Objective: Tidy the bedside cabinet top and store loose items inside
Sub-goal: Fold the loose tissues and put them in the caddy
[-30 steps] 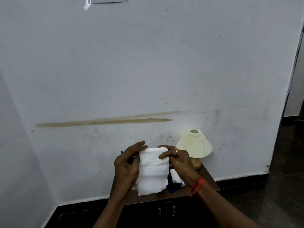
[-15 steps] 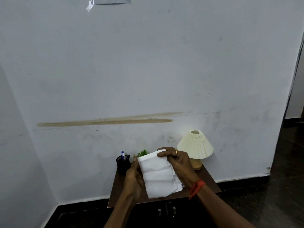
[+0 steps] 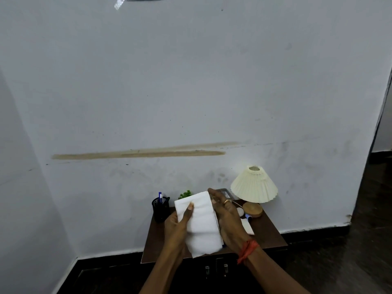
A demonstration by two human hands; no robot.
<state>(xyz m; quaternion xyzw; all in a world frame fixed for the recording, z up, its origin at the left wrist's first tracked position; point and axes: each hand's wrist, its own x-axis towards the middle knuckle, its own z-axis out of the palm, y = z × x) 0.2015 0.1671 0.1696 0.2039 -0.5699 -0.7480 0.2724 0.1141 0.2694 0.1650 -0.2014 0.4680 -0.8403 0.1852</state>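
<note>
A folded white cloth is held above the brown bedside cabinet top. My left hand grips its left edge with the thumb pressed on its face. My right hand, with a gold ring and an orange wrist thread, lies along the cloth's right edge. On the cabinet top stand a black pen holder with a blue pen, a small green plant and a cream pleated lamp. A small white item and a blue-tipped object lie near the lamp base.
The cabinet stands against a pale wall with a brown streak. Two dark doors with metal handles sit below the top. A dark floor spreads to the right, and a doorway edge rises at far right.
The cloth was folded narrower and lowered toward the cabinet. My left thumb came round onto its front and my right hand slid along its right side. The pen holder and plant came into view.
</note>
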